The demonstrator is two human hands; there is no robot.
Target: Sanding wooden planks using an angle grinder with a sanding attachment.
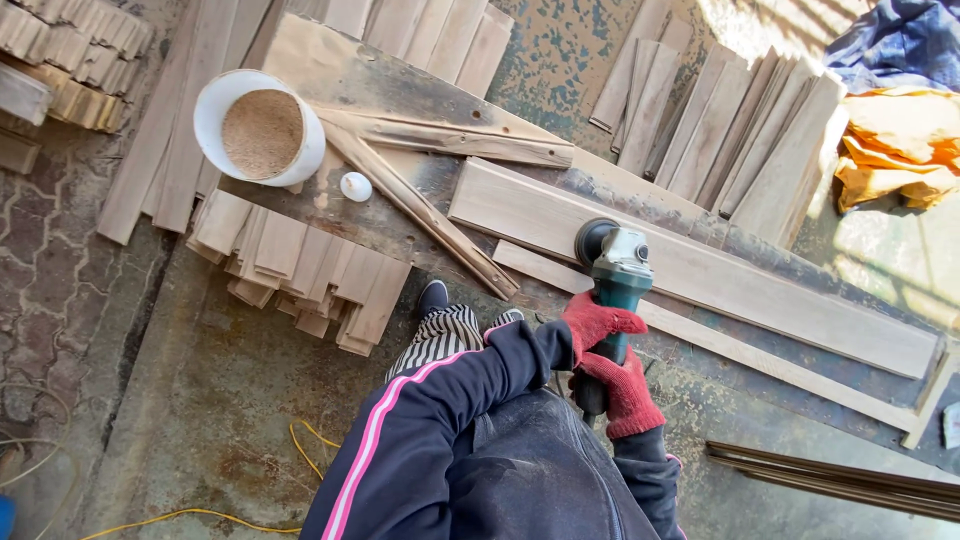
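Note:
Both my hands wear red gloves and grip a green and grey angle grinder [621,268]. My left hand [597,323] wraps the body just behind the head. Closer to me, my right hand [625,393] holds the rear handle. The grinder's dark disc [590,240] rests on the near edge of a long pale wooden plank [720,280], which lies slanted on a worn metal bench [330,70]. A thinner wooden strip [760,360] lies parallel, just in front of the plank.
A white bucket of sawdust [258,128] and a small white round object [355,186] sit at the bench's left end beside rough sticks [420,205]. Short boards are stacked below [300,265] and behind [730,130]. A yellow cable [300,435] lies on the floor. Orange cloth [900,140] lies at right.

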